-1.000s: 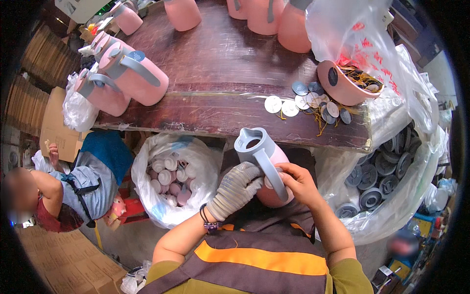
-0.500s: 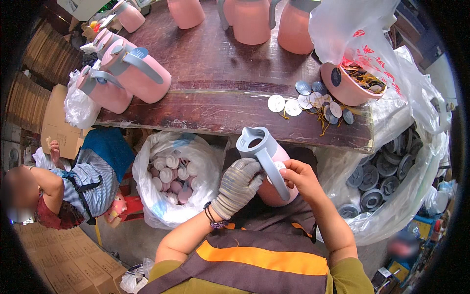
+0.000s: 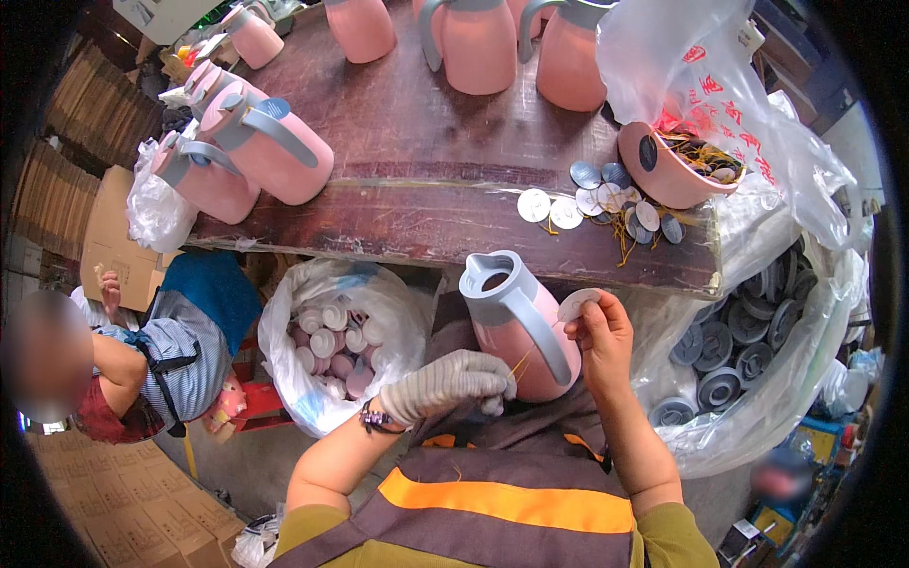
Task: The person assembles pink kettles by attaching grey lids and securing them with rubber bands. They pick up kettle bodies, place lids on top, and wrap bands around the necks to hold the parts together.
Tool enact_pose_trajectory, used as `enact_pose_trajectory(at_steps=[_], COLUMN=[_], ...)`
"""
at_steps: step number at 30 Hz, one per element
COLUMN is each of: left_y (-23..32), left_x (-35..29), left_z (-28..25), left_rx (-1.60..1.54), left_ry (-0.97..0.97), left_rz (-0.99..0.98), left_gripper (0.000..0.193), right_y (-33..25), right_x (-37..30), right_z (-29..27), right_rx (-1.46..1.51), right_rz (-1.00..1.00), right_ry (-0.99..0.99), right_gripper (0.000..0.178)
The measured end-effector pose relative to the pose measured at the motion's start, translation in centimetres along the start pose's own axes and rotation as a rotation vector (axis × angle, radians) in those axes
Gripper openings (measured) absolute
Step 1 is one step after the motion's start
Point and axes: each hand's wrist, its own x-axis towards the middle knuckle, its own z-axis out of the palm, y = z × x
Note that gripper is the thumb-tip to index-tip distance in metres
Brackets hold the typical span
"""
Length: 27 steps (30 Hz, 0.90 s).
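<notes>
A pink jug [image 3: 500, 333] with a grey spout and handle [image 3: 536, 327] leans upright in my lap, its top open. My right hand [image 3: 606, 346] is bare and pinches a round white tag [image 3: 576, 304] on the right of the handle. On the other side, the gloved fingertips of my left hand [image 3: 454, 383] are closed on a thin yellow string [image 3: 519, 363] by the jug's lower body. Whether that string is joined to the tag is hidden by the handle.
On the dark wooden table [image 3: 407, 213] stand several pink jugs [image 3: 289, 156], loose round tags [image 3: 587, 201] and a pink tub [image 3: 677, 180] of strings. Bags of pale lids [image 3: 331, 317] and grey lids [image 3: 720, 383] flank me. A person [image 3: 189, 322] sits at left.
My left hand has come off the handle and moved down, now pulling a yellow string. My right hand has drawn the tag right, away from the handle.
</notes>
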Motion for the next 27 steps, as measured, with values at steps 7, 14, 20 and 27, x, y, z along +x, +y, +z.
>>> enact_pose_trajectory(at_steps=[7,14,20,27], left_y=[3.0,2.1,2.8,3.0], left_x=[-0.8,2.6,3.1,2.4], left_z=[0.3,0.7,-0.2,1.2], left_rx=[0.086,0.007,-0.335,-0.010], left_ry=[0.221,0.414,0.580,0.577], left_rz=[0.724,0.962,0.791,0.594], left_gripper=[0.030,0.038,0.047,0.050], right_y=[1.1,1.3,2.8,0.5], right_x=[0.2,-0.7,-3.0,-1.3], right_z=[-0.2,0.4,0.9,1.4], right_rx=[0.057,-0.111,-0.223,-0.245], right_rz=[0.058,-0.071,-0.016,-0.126], right_ry=[-0.051,-0.050,-0.085,0.005], right_gripper=[0.022,0.021,0.020,0.015])
